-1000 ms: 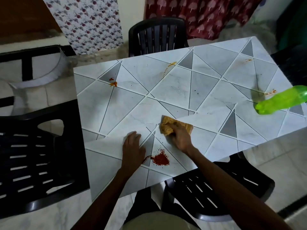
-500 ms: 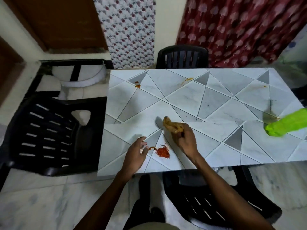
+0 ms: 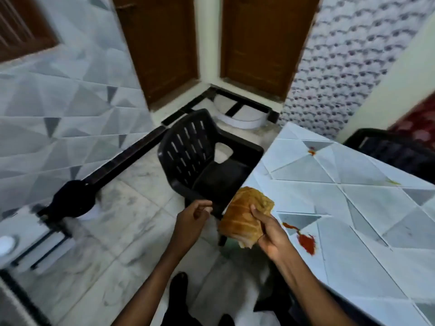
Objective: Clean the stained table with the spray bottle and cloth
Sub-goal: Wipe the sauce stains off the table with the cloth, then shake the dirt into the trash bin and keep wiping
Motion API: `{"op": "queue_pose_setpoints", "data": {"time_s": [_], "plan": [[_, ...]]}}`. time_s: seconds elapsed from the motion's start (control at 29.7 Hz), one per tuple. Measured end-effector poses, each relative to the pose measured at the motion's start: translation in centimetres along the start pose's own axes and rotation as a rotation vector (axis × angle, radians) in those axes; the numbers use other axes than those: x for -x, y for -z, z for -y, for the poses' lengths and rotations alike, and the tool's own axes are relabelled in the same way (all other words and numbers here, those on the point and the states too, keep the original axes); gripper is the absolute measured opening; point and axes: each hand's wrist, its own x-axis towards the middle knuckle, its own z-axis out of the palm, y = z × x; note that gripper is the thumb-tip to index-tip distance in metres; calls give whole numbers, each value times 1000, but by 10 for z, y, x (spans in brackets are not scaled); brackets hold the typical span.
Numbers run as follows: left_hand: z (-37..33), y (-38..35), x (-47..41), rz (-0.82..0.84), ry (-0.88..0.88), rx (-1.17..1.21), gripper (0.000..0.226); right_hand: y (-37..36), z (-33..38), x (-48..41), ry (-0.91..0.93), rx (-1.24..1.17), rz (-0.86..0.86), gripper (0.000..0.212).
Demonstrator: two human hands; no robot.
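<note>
Most of the view left of and below the hands is pale marble floor [image 3: 113, 222]. Beyond it, far left of the hands, rises a wall [image 3: 58, 102] of grey triangle tiles. Right of the hands the table [image 3: 367, 264] fills the lower right corner, its top patterned in white and grey triangles. Its left edge passes behind the right hand.

Two brown doors [image 3: 162, 43] stand well ahead of the hands, with a patterned curtain [image 3: 348, 57] to their right. One black chair [image 3: 200, 165] sits just ahead of both hands, against the table's left edge. A second chair [image 3: 397, 151] shows at the table's far side, well off to the right.

The cloth [image 3: 244, 215], orange-brown and bunched, is up in the air over the table's edge, between the two hands. The right hand [image 3: 274, 234] grasps it, thumb pressed on top and fingers curled under. The left hand [image 3: 190, 222] hangs just left of the cloth and apart from it, its fingers loosely curled with nothing in them.

A red stain [image 3: 307, 242] lies on the table just right of the right hand, with a thin red streak running from it toward the cloth. A small red spot [image 3: 312, 151] marks the table farther ahead. A faint yellow smear [image 3: 393, 182] lies far to the right.
</note>
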Motion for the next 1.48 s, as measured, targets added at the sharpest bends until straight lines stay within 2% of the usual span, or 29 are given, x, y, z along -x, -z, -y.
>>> {"op": "queue_pose_setpoints", "data": {"time_s": [0.1, 0.17, 0.34, 0.37, 0.47, 0.57, 0.67, 0.71, 0.78, 0.81, 0.84, 0.88, 1.04, 1.21, 1.28, 1.31, 1.42, 1.48], "plan": [[30, 73, 16, -160, 94, 46, 14, -69, -45, -14, -82, 173, 135, 51], [51, 123, 28, -264, 156, 63, 14, -119, -78, -26, -130, 273, 171, 54], [97, 238, 46, -458, 256, 121, 16, -243, -153, -58, -158, 445, 225, 48], [132, 321, 47, -540, 280, 157, 17, -319, -209, -79, -196, 507, 255, 49], [164, 414, 40, -606, 309, 190, 19, -411, -259, -96, -224, 559, 298, 42], [190, 484, 23, -605, 365, 195, 14, -478, -304, -118, -249, 594, 304, 41], [214, 544, -4, -590, 421, 220, 14, -532, -336, -150, -285, 611, 288, 56], [278, 600, -69, -596, 497, 258, 15, -583, -382, -234, -309, 642, 199, 65], [309, 634, -105, -587, 537, 266, 16, -617, -405, -282, -331, 688, 157, 92], [333, 654, -127, -602, 575, 278, 16, -638, -422, -313, -337, 659, 203, 103], [353, 669, -148, -594, 620, 290, 16, -650, -438, -346, -356, 676, 168, 110], [441, 699, -211, -602, 720, 326, 16, -672, -494, -444, -426, 674, 120, 112], [551, 731, -273, -592, 876, 374, 12, -706, -561, -545, -405, 815, 93, 106], [711, 739, -344, -521, 1044, 247, 13, -692, -662, -662, -372, 949, 5, 66], [763, 741, -365, -474, 1046, 163, 23, -682, -690, -699, -361, 1031, 35, 53], [814, 732, -380, -449, 1057, 114, 32, -666, -718, -730, -358, 1058, 56, 50], [881, 731, -407, -465, 1124, 43, 60, -650, -757, -779, -326, 1268, 131, 55], [912, 732, -420, -506, 1121, -5, 69, -649, -774, -802, -258, 1391, 221, 64]]}}
